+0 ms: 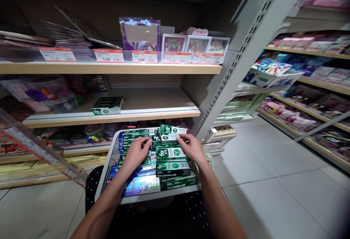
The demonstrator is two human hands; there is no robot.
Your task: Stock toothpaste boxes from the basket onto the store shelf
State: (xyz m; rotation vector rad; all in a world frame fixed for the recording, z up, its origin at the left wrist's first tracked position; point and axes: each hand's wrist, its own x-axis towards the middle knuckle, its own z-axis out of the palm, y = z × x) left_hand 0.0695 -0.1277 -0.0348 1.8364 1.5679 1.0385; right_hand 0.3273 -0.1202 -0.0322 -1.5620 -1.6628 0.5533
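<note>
A light grey tray [98, 186] rests on my lap, filled with long green and white toothpaste boxes [172, 154] and some blue ones [143, 185]. Over the far part of the tray, a green and white toothpaste box [167, 137] lies between my hands. My right hand [191, 147] pinches its right end between thumb and fingers. At its left end, my left hand [137, 152] is closed, thumb and fingertips against the box. Several similar boxes [108, 104] are stacked on the shelf ahead.
A wooden-edged shelf [153, 112] faces me, with plastic tubs [51, 89] at its left. The shelf above holds boxed trinkets [173, 45] behind price tags. A slotted metal upright [232, 60] stands at the right, beside a tiled aisle [259, 158] and more stocked shelving.
</note>
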